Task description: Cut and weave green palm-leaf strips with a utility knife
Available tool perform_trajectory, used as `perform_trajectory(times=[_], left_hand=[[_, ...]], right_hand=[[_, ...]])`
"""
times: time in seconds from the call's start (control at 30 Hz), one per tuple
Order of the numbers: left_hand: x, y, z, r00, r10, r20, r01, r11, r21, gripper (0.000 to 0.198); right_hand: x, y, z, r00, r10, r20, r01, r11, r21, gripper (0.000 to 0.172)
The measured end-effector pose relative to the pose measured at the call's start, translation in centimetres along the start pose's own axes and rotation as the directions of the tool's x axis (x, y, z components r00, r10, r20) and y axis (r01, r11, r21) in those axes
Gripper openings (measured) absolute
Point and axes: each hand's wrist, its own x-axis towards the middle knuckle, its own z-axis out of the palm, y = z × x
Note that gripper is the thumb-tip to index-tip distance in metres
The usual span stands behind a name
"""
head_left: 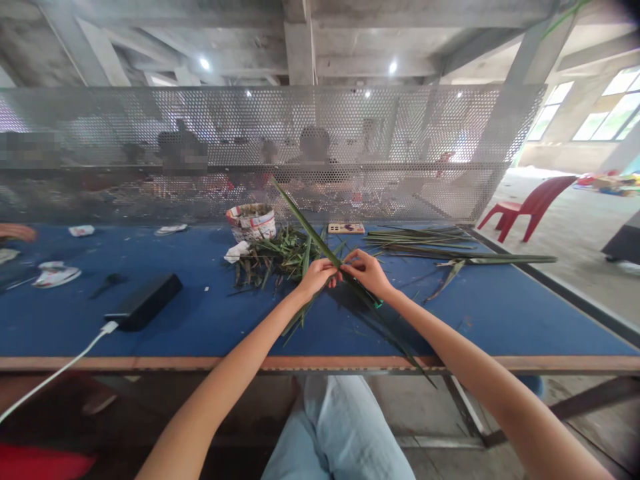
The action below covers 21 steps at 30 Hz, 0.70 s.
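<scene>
My left hand (319, 275) and my right hand (367, 268) meet over the blue table (500, 313), both pinched on a long green palm leaf (300, 220). The leaf slants from upper left, through my fingers, down past the table's front edge. Its lower part looks split into thin strips under my right wrist. A heap of cut green leaf pieces (275, 257) lies just behind my left hand. More long leaves (430, 241) lie in a bundle to the right of my right hand.
A small paper-wrapped basket (251, 221) stands behind the heap. A black power bank (146, 301) with a white cable (55, 375) lies at left. A perforated metal screen (250, 147) closes the table's far side, with people behind it. A red plastic chair (530, 203) stands at right.
</scene>
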Motion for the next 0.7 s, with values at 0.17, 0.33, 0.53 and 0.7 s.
perform_trajectory(times=[0.17, 0.33, 0.53, 0.7], left_hand=[[0.3, -0.4, 0.1, 1.000, 0.013, 0.006, -0.013, 0.999, 0.049, 0.008], [0.1, -0.6, 0.2, 0.999, 0.030, 0.014, -0.031, 0.993, 0.117, 0.011], [-0.2, -1.0, 0.0, 0.998, 0.070, 0.005, -0.070, 0.980, 0.188, 0.012], [0.0, -1.2, -0.2, 0.998, 0.055, 0.025, -0.059, 0.980, 0.191, 0.021]], right_hand=[[0.3, 0.2, 0.0, 0.992, 0.108, 0.061, -0.114, 0.987, 0.112, 0.035], [0.4, 0.5, -0.5, 0.994, 0.074, 0.085, -0.083, 0.990, 0.111, 0.031], [0.5, 0.7, -0.7, 0.988, 0.096, 0.121, -0.114, 0.981, 0.156, 0.032], [0.8, 0.3, -0.8, 0.975, 0.162, 0.154, -0.196, 0.951, 0.239, 0.038]])
